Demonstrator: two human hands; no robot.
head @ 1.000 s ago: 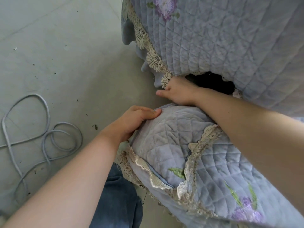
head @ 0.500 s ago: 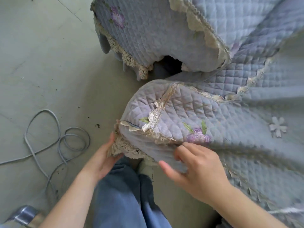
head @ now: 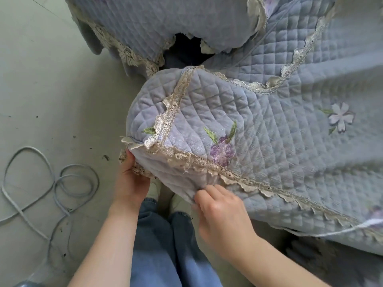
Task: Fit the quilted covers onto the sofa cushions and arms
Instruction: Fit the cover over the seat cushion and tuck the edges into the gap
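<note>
A lilac-blue quilted cover (head: pixel 207 112) with cream lace trim and an embroidered purple flower is stretched over the rounded front corner of a seat cushion. My left hand (head: pixel 132 183) grips the cover's lower lace edge at the corner, fingers tucked under it. My right hand (head: pixel 219 212) pinches the cover's hem just right of that, below the lace band. A second quilted cover (head: pixel 132 23) drapes the sofa arm at the top, with a dark gap (head: pixel 184 48) between arm and cushion.
Grey concrete floor (head: pixel 41 79) lies to the left, with a looped grey cord (head: pixel 62 183) on it. My legs in blue jeans (head: pixel 165 245) stand right against the cushion front. More quilted cover with a pale flower (head: pixel 339 119) spreads over the seat to the right.
Both hands came down from the gap beside the sofa arm to the cushion's front lower edge. They have now closed on the cover's hem at the corner.
</note>
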